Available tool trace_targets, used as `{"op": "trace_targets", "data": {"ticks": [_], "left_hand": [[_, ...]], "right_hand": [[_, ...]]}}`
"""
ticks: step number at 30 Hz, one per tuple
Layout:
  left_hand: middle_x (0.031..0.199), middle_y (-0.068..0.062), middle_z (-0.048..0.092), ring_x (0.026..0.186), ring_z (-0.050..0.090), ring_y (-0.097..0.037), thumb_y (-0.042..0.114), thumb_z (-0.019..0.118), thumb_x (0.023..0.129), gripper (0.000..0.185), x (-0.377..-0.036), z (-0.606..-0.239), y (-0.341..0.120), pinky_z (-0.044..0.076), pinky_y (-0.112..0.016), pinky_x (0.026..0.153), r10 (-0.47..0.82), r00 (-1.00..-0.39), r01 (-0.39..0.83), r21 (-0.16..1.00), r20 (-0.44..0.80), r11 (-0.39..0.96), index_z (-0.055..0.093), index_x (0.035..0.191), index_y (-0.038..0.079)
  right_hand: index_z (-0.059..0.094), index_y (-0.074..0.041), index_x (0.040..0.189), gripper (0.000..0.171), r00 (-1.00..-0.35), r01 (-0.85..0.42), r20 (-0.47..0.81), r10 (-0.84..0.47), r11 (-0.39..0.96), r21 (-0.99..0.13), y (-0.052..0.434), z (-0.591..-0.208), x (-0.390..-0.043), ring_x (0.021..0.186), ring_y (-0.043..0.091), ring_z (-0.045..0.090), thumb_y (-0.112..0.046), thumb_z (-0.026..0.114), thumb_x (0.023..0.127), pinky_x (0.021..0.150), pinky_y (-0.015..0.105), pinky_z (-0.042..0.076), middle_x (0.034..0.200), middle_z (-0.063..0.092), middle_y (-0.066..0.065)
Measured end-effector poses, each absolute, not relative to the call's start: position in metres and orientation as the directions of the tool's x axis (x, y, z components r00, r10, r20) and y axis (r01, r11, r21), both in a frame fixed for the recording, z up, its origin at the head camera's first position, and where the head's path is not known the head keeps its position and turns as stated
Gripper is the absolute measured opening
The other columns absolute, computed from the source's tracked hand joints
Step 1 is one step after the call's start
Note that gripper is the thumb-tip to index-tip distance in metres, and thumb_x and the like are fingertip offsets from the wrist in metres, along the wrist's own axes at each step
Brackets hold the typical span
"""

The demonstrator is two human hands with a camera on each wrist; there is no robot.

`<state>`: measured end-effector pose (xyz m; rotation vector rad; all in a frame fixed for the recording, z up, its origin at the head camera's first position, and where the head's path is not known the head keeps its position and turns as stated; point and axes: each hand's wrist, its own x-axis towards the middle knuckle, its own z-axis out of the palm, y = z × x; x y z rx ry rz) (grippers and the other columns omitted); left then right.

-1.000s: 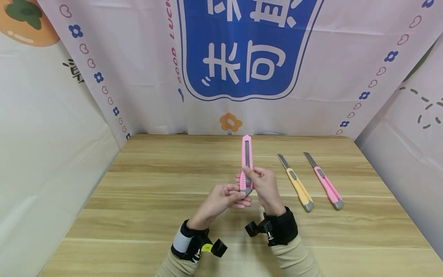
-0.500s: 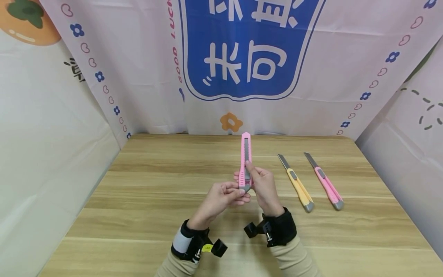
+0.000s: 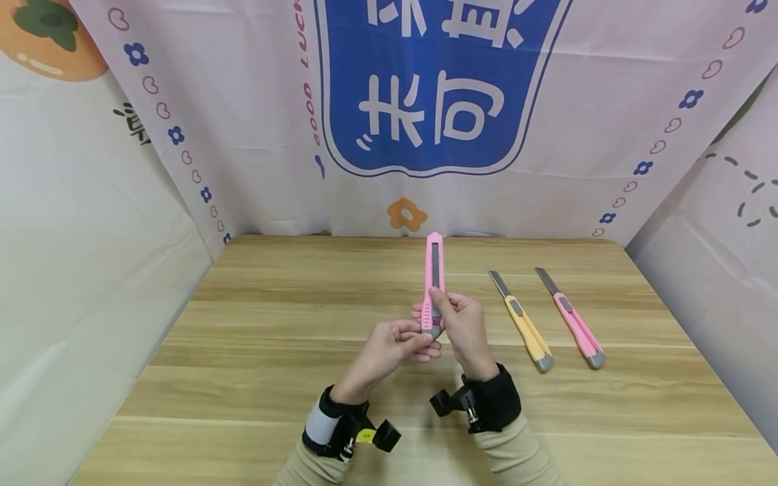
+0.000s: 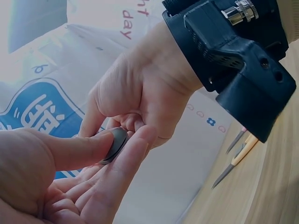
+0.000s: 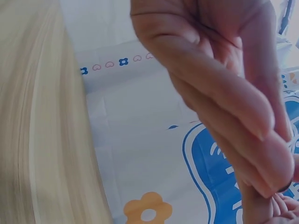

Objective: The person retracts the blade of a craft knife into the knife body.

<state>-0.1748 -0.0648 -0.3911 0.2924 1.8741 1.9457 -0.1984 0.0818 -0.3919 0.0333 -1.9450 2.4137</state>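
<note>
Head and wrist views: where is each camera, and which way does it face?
Head: on the head, facing forward and down at the pale wooden table; shows the left hand, right hand, beige sleeves.
Left wrist: strapped there, facing the held pink plastic cutter's grey end; shows both hands.
Right wrist: strapped there, facing the white printed cloth; shows mainly the right hand.
Head and left wrist share the yellow plastic cutter.

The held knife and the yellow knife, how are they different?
Color: the held knife is pink; the yellow knife is yellow.
Blade: the yellow knife has its blade sticking out; none shows past the tip of the held knife.
Place: the held knife is pinched by the left hand and right hand; the yellow knife lies slanted on the table.
Both have a long body with a grey end.
</note>
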Motion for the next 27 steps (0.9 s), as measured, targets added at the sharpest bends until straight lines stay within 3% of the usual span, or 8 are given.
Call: {"op": "trace_targets", "data": {"ticks": [12, 20, 27], "left_hand": [[0.105, -0.034, 0.068, 0.077, 0.072, -0.005, 0.002, 0.054, 0.096, 0.026, -0.1754, -0.3916, -0.0644, 0.063, -0.025, 0.080, 0.455, -0.882, -0.140, 0.990, -0.121, -0.008, 0.058, 0.113, -0.016], [0.106, -0.034, 0.068, 0.078, 0.072, -0.004, 0.001, 0.053, 0.096, 0.027, -0.1745, -0.3894, -0.0661, 0.062, -0.024, 0.080, 0.456, -0.883, -0.136, 0.991, -0.116, -0.012, 0.058, 0.115, -0.017], [0.107, -0.034, 0.068, 0.079, 0.072, -0.005, 0.003, 0.054, 0.096, 0.028, -0.1734, -0.3884, -0.0663, 0.062, -0.025, 0.081, 0.448, -0.885, -0.149, 0.989, -0.123, -0.022, 0.058, 0.116, -0.016]], "right_hand": [[0.057, 0.020, 0.114, 0.032, -0.999, -0.030, 0.038, -0.030, -0.236, -0.971, 0.0851, -0.3880, -0.1975, 0.068, 0.006, 0.073, -0.007, 0.055, 0.097, 0.066, 0.019, 0.062, 0.068, 0.075, -0.008], [0.058, 0.019, 0.114, 0.034, -0.999, -0.016, 0.024, -0.035, -0.222, -0.975, 0.0845, -0.3886, -0.1978, 0.069, 0.006, 0.073, -0.010, 0.054, 0.098, 0.065, 0.019, 0.062, 0.069, 0.075, -0.009], [0.059, 0.014, 0.117, 0.037, -1.000, 0.004, 0.001, -0.020, -0.239, -0.971, 0.0827, -0.3907, -0.1985, 0.073, 0.007, 0.074, -0.017, 0.055, 0.098, 0.073, 0.021, 0.062, 0.072, 0.076, -0.009]]}}
